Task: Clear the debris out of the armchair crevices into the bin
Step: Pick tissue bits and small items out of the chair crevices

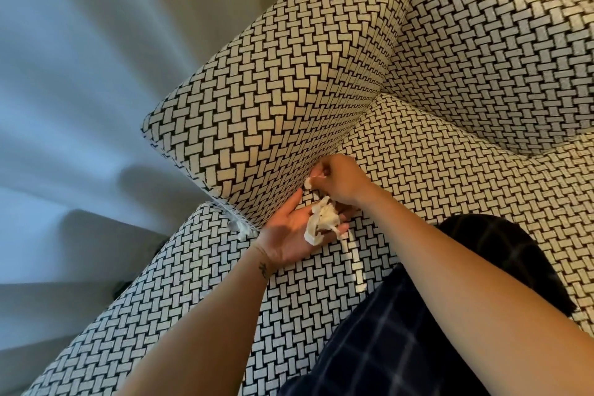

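Pinching scrap (308,183) at armrest edge (341,145), right fingers (322,170) curl; left fingers (342,229) flat under tissue (323,222).

Crumpled white paper scraps (323,223) by the arm crevice (360,119) of a basket-weave armchair (482,42)

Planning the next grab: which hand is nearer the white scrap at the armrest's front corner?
Left. The left hand lies beside the white scrap; the right hand is farther along the crevice.

One armchair (289,90). Two hands: left hand (286,235), right hand (337,183). At least three bits of white paper (323,222). One curtain (80,74).
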Available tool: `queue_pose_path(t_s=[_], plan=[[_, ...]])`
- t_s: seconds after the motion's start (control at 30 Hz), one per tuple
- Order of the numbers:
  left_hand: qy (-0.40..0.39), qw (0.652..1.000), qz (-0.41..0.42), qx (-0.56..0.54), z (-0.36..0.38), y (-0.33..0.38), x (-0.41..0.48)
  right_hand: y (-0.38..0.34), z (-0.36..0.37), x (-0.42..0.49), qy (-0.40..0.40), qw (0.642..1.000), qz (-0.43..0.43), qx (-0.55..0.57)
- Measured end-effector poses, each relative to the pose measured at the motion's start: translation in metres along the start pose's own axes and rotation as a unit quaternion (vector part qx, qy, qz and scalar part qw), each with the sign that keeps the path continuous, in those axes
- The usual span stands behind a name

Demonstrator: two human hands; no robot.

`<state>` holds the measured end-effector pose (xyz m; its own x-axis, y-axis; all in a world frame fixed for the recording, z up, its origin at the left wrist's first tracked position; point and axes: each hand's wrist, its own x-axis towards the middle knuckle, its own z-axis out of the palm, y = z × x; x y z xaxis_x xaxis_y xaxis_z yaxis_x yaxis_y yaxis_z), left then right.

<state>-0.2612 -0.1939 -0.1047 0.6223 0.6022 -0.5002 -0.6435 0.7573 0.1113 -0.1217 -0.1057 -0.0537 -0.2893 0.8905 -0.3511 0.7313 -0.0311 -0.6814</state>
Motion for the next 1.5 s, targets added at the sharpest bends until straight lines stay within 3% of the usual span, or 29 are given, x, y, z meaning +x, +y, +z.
queue_pose_path(t_s=[0.1, 0.2, 0.33, 0.47, 0.6, 0.7, 0.9, 1.03, 1.1, 1.17, 1.23, 1.5], plan=[[0.021, 1.000, 0.000, 0.018, -0.001, 0.001, 0.002, 0.003, -0.018, -0.014, 0.027, 0.994, -0.017, 0.108], [0.031, 0.997, 0.012, 0.072, 0.002, 0.001, 0.000, -0.004, -0.031, -0.037, 0.032, 0.990, -0.067, 0.120], [0.036, 0.999, 0.025, 0.027, 0.003, -0.002, 0.000, -0.016, -0.016, -0.062, -0.095, 0.991, -0.093, 0.004], [0.060, 0.997, 0.033, 0.048, 0.011, -0.004, -0.004, -0.009, 0.005, -0.064, -0.115, 0.979, -0.136, -0.100], [0.070, 0.994, 0.046, 0.071, 0.006, -0.001, -0.004, -0.003, 0.003, -0.066, -0.080, 0.988, -0.126, -0.047], [0.055, 0.997, 0.045, 0.025, 0.008, -0.003, -0.006, -0.001, -0.002, -0.068, -0.073, 0.991, -0.104, 0.046], [0.055, 0.997, 0.058, -0.013, 0.008, -0.003, -0.005, -0.001, -0.016, -0.064, -0.039, 0.974, -0.058, 0.217], [0.053, 0.998, 0.032, -0.018, 0.011, -0.004, -0.004, 0.005, -0.019, -0.042, 0.011, 0.973, -0.011, 0.228], [0.057, 0.998, 0.021, -0.015, 0.008, -0.002, -0.004, 0.012, -0.019, -0.027, 0.000, 0.985, -0.021, 0.170], [0.049, 0.999, 0.017, -0.007, 0.006, 0.000, -0.004, 0.019, -0.019, -0.010, 0.011, 0.997, -0.066, -0.032], [0.051, 0.999, 0.013, -0.009, 0.006, 0.001, -0.005, 0.022, -0.019, 0.003, 0.002, 0.976, -0.095, -0.194], [0.043, 0.998, 0.007, 0.041, 0.007, 0.001, -0.002, 0.002, -0.016, 0.018, -0.074, 0.915, -0.053, -0.393]])
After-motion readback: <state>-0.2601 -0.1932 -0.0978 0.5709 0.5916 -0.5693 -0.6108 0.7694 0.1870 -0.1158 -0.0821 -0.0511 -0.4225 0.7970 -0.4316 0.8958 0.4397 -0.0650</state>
